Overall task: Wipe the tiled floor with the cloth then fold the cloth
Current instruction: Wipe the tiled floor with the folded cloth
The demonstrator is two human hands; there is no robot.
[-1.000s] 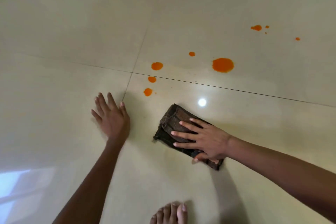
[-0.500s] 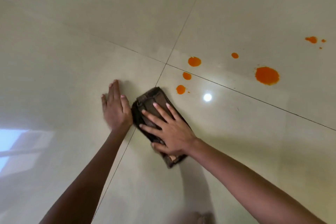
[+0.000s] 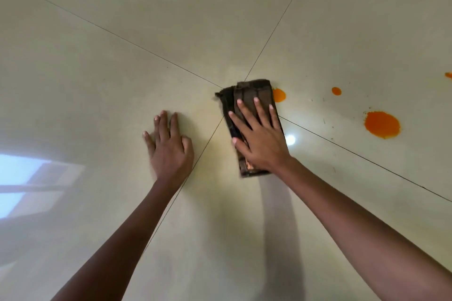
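A dark brown folded cloth (image 3: 247, 91) lies flat on the cream tiled floor (image 3: 171, 19), over the crossing of the grout lines. My right hand (image 3: 259, 139) presses on it, palm down with fingers spread. The cloth's far right corner touches a small orange spot (image 3: 279, 95). My left hand (image 3: 170, 146) rests flat on the bare tile a short way left of the cloth, holding nothing. A large orange spot (image 3: 382, 124) and a small one (image 3: 336, 90) lie to the right.
Another orange mark (image 3: 449, 75) shows at the right edge. A window reflection (image 3: 27, 178) brightens the floor at the left, and a lamp glare (image 3: 290, 139) sits beside my right wrist.
My right hand has pushed the cloth forward and right, over the two nearest orange spots and up to a third. My left hand, close beside the cloth before, now lies apart from it.
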